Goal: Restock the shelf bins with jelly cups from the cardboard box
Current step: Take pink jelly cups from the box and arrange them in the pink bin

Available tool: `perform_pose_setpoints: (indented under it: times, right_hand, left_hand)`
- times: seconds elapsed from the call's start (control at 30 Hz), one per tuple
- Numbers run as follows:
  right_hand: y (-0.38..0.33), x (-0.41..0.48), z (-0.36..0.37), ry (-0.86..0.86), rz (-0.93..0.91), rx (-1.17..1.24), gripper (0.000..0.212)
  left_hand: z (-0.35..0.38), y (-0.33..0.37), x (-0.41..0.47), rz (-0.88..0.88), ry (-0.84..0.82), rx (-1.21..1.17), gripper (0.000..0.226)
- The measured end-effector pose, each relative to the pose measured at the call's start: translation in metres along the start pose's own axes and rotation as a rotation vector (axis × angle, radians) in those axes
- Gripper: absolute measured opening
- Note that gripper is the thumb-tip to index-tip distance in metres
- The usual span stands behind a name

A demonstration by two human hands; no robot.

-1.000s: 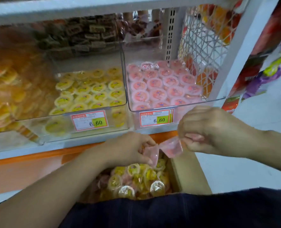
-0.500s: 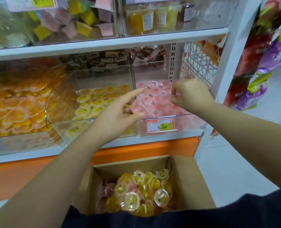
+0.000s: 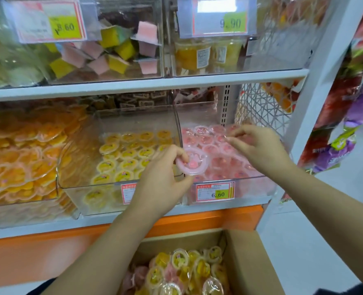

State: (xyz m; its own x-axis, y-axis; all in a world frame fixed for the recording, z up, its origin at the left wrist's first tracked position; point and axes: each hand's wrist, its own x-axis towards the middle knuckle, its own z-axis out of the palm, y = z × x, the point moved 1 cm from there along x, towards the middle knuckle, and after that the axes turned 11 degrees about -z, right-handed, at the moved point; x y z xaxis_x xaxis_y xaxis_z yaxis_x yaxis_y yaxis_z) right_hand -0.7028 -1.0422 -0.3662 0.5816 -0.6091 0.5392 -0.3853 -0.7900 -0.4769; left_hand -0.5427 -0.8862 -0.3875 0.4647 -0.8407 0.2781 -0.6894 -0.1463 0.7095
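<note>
My left hand (image 3: 161, 177) pinches a pink jelly cup (image 3: 194, 165) at the front left corner of the clear bin of pink cups (image 3: 259, 182). My right hand (image 3: 259, 145) reaches over the back of that bin, fingers curled down among the pink cups; whether it holds one is unclear. Left of it stands the clear bin of yellow jelly cups (image 3: 87, 188). The open cardboard box (image 3: 246, 258) sits below the shelf, holding several loose yellow and pink jelly cups (image 3: 184, 271).
A bin of orange jelly cups (image 3: 21, 158) fills the left of the shelf. The upper shelf (image 3: 146, 85) carries bins of pink and yellow blocks and yellow tubs. A white wire basket (image 3: 259, 107) and the shelf's white post (image 3: 316, 86) stand at right.
Both hands rose from the cardboard box to the pink bin. The left hand now holds a pink cup at the bin's front corner; the right hand reached further back over the cups.
</note>
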Motion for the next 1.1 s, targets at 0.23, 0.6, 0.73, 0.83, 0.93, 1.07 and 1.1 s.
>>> perform_pose_setpoints:
  times: [0.23,0.6,0.73,0.83,0.93,1.07,1.1]
  right_hand:
    - [-0.010,-0.024,-0.037,0.142,0.807,1.340,0.032]
    - [0.027,-0.036,-0.042,-0.004,0.625,0.939,0.036]
    - [0.032,-0.033,-0.049,-0.122,0.542,0.513,0.028]
    - [0.032,-0.032,-0.053,-0.070,0.501,0.514,0.023]
    - [0.032,-0.032,-0.054,-0.055,0.490,0.525,0.022]
    - [0.035,-0.034,-0.057,-0.025,0.519,0.600,0.018]
    - [0.035,-0.035,-0.058,-0.021,0.520,0.595,0.016]
  left_hand:
    - [0.015,0.026,-0.001,-0.034,-0.081,-0.099,0.032]
    - [0.053,0.035,0.026,-0.070,-0.243,0.098,0.046]
    - [0.062,0.039,0.042,-0.050,-0.328,0.305,0.041]
    - [0.066,0.045,0.053,-0.080,-0.392,0.320,0.042]
    - [0.066,0.048,0.062,-0.083,-0.445,0.266,0.045]
    - [0.058,0.047,0.065,-0.057,-0.552,0.373,0.050]
    - [0.056,0.047,0.064,-0.053,-0.572,0.422,0.050]
